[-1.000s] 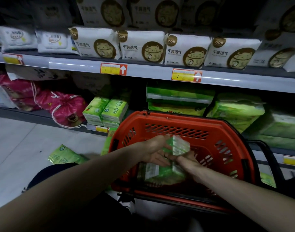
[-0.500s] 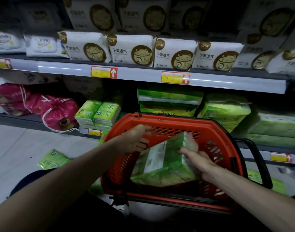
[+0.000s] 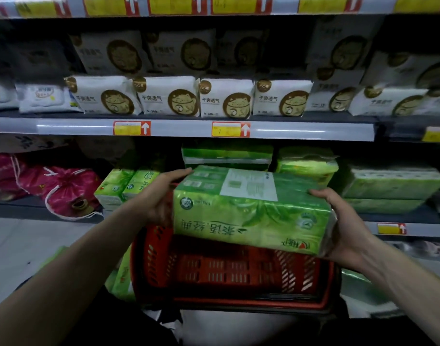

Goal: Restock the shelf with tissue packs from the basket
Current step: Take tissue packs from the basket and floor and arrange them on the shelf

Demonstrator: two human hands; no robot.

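Pack (image 3: 251,208) held level above basket (image 3: 234,273). Left grip (image 3: 161,196) curls round its 9 o'clock end, right grip (image 3: 343,226) round its 3 o'clock end. Shelf (image 3: 393,217) stands at 12 o'clock, just beyond.

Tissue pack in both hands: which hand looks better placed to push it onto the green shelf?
Probably the right hand: it cups the tissue pack at its near, lower corner, behind the load. The left hand grips the left end, nearer the shelf, better for steering.
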